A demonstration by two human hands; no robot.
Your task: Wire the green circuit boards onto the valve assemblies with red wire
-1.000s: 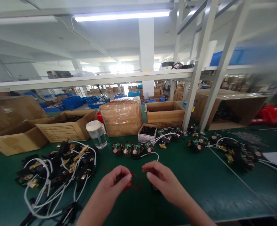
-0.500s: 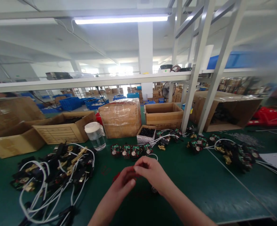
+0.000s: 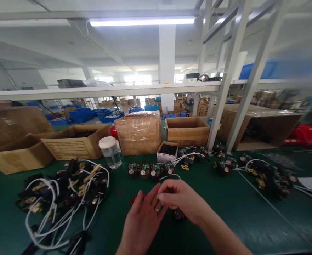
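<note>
My left hand is turned palm up above the green table, its fingers stretched out and spread, with a ring on one finger. My right hand meets the left fingertips, thumb and index pinched together; whatever may be between them is too small to make out. Behind the left thumb lies a pile of thin red pieces, partly hidden. A dark round-faced module sits under the right wrist, mostly covered. Just beyond the hands stands a row of several small modules with green circuit boards.
On the left is a tangle of black modules with white cables. A lidded clear jar, a small box of black parts and a taped carton stand at the back. More wired modules lie right, beside a metal post.
My left hand has opened from a curled grasp, its palm now up. My right hand stays pinched and has shifted slightly. The view has moved a little, so the scene sits further right.
</note>
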